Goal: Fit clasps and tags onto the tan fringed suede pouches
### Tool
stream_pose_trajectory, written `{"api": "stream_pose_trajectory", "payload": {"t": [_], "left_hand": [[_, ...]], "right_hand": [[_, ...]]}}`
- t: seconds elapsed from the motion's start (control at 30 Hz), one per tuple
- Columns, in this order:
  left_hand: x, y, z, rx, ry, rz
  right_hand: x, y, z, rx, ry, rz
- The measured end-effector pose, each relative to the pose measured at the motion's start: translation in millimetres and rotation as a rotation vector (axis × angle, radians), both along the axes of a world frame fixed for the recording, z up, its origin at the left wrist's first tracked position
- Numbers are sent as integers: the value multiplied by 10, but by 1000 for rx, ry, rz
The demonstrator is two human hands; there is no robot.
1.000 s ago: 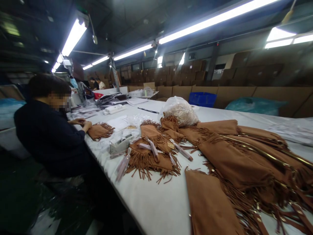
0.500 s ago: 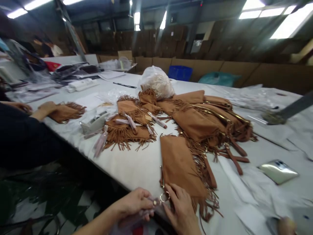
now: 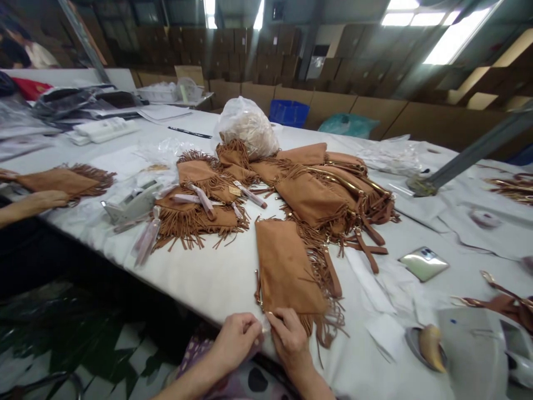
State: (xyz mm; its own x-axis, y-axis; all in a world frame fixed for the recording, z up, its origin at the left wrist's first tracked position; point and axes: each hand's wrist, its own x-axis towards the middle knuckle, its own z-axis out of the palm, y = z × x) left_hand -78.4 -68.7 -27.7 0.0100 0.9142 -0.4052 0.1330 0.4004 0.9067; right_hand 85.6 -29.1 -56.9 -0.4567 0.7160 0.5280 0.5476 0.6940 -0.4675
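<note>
A tan suede fringed bag (image 3: 285, 269) lies flat at the near edge of the white table (image 3: 225, 280). My left hand (image 3: 235, 339) and my right hand (image 3: 291, 341) meet at the bag's near corner, fingers pinched together on a small piece there that I cannot make out. Fringe hangs off the bag's right side beside my right hand.
A heap of tan fringed bags (image 3: 320, 189) with gold handles fills the table's middle, a plastic sack (image 3: 247, 128) behind it. A tape dispenser (image 3: 133, 205) and wrapped straps lie left. A co-worker's hand (image 3: 45, 199) rests by another bag (image 3: 62, 180). A phone (image 3: 425, 264) lies right.
The view swung down and right from the seated co-worker to the near bag. My hands came into sight and now pinch closer together at the bag's corner.
</note>
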Motion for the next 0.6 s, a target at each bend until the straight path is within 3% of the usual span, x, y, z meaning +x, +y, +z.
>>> {"api": "stream_pose_trajectory", "payload": {"t": [0.2,0.33,0.47,0.6], "left_hand": [[110,115,-184,-124,-111,119],[109,162,-260,-178,-184,154],[89,178,-217,-150,-273,124],[-1,177,-104,-77,-321,91]], "right_hand": [[31,-63,-34,-63,102,119],[65,-86,53,-332,128,101],[-4,22,246,-621,71,55],[-105,136,383,-733,-14,71]]}}
